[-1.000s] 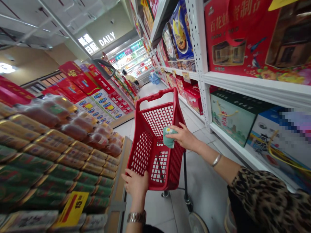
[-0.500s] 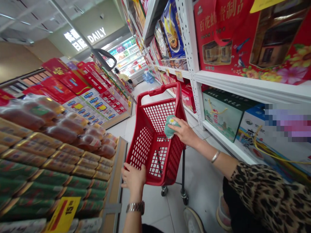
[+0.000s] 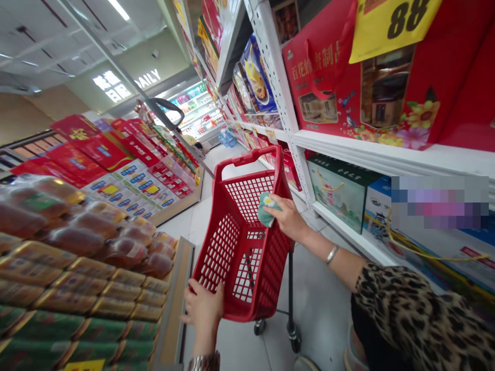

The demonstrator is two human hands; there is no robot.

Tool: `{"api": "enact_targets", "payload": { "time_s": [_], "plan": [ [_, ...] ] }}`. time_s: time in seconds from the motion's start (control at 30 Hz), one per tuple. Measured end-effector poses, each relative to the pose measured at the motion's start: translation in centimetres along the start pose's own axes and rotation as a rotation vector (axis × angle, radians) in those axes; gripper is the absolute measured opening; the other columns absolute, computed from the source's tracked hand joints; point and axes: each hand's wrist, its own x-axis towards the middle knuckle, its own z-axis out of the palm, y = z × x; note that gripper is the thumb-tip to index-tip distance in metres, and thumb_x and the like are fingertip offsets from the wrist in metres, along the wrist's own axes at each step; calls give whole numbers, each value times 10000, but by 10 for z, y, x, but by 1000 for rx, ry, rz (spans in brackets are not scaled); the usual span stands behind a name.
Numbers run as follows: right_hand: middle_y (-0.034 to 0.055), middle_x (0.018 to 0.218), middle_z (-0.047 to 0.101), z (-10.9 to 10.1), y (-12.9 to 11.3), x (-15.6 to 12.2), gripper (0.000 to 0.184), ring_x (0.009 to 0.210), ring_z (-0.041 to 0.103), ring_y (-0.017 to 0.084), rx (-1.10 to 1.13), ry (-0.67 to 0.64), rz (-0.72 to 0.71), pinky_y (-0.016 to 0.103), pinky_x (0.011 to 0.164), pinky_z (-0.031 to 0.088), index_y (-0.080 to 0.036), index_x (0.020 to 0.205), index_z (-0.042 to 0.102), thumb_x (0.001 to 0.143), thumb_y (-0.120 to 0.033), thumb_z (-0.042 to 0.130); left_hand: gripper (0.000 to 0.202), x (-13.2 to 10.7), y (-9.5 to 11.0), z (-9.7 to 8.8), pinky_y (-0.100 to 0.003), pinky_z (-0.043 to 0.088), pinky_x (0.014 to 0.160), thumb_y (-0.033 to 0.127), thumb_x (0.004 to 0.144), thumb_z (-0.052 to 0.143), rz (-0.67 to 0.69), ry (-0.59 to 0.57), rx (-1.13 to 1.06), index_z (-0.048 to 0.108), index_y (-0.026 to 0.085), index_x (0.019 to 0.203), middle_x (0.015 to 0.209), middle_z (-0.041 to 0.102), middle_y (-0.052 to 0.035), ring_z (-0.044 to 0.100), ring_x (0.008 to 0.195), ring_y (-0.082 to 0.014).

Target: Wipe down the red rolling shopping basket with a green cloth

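A red plastic shopping cart [image 3: 237, 252] with lattice walls stands in the aisle before me, its basket holding nothing that I can see. My left hand [image 3: 205, 308] grips the near left rim, thumb on the inner side and fingers outside. In my right hand [image 3: 291, 220] is a green cloth [image 3: 265, 216] with a white daisy on it. The fingers press it against the cart's right upper rim, part of the cloth being hidden beneath them.
White shelving [image 3: 299, 147] with red gift boxes [image 3: 340, 103] and a green box [image 3: 338, 193] lines the right. Stacked cans [image 3: 58, 299] and bottles [image 3: 127, 247] fill the left display. Grey-tiled floor [image 3: 320, 288] runs underneath; a refrigerated case [image 3: 201, 111] glows far ahead.
My view has tilted up a little, so the cart and hands appear lower and slightly left. Both hands keep about the same places on the cart.
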Motion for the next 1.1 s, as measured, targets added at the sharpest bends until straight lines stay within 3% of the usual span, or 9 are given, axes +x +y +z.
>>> {"api": "enact_targets", "payload": {
  "time_s": [0.1, 0.2, 0.37, 0.43, 0.53, 0.6, 0.87, 1.1],
  "plan": [
    [78, 1463, 574, 0, 28, 26, 403, 1262, 580, 273, -13, 106, 119, 467, 1082, 480, -257, 1179, 759, 926, -63, 513, 844, -11, -2, 0, -639, 354, 1086, 540, 867, 421, 3, 16, 41, 286, 28, 1523, 1518, 383, -320, 523, 1281, -466],
    [55, 1459, 573, 3, 41, 41, 382, 1302, 558, 259, 52, 185, 196, 448, 1142, 441, -259, 1173, 760, 937, -86, 515, 871, -16, -6, -4, -593, 391, 1066, 594, 856, 429, 11, 34, 88, 314, 27, 1508, 1453, 458, -318, 572, 1228, -450],
    [44, 1463, 559, 11, 37, 39, 400, 1321, 548, 230, 153, 233, 245, 413, 1190, 401, -261, 1173, 760, 905, -60, 541, 727, 14, -14, -20, -564, 463, 984, 668, 860, 414, -2, -38, 125, 579, 70, 1239, 1170, 661, -273, 630, 1132, -440],
    [49, 1469, 551, 13, 31, 31, 416, 1336, 537, 229, 172, 229, 257, 411, 1192, 400, -264, 1184, 757, 900, -53, 538, 605, 37, -15, -23, -493, 506, 929, 612, 904, 379, 50, -114, 53, 616, 110, 1145, 1082, 706, -233, 669, 1067, -392],
    [61, 1479, 540, 17, 15, 13, 423, 1344, 533, 229, 198, 199, 266, 411, 1177, 421, -270, 1201, 752, 902, -58, 541, 464, 66, -14, -19, -412, 530, 847, 451, 962, 313, 165, -204, -4, 611, 165, 1175, 1051, 742, -185, 705, 975, -326],
    [60, 1483, 537, 19, 1, -1, 425, 1329, 548, 224, 215, 171, 266, 405, 1159, 443, -281, 1210, 748, 902, -63, 553, 461, 77, -13, -15, -400, 531, 798, 414, 972, 282, 170, -213, 33, 611, 185, 1199, 1049, 751, -179, 713, 933, -321],
    [84, 1485, 552, 19, -63, -52, 400, 1325, 552, 249, 143, 11, 100, 437, 1073, 500, -299, 1244, 727, 918, -106, 600, 544, 76, -3, -18, -447, 524, 865, 459, 980, 215, 119, -197, 155, 598, 169, 1237, 1078, 746, -213, 714, 1009, -360],
    [100, 1508, 540, 20, -81, -68, 400, 1416, 468, 277, -10, -26, -189, 554, 1148, 390, -296, 1273, 698, 949, -110, 554, 537, 84, -3, -22, -499, 488, 972, 468, 978, 216, 78, -195, 164, 619, 190, 1198, 1165, 730, -205, 683, 1126, -360]
  ]
}}
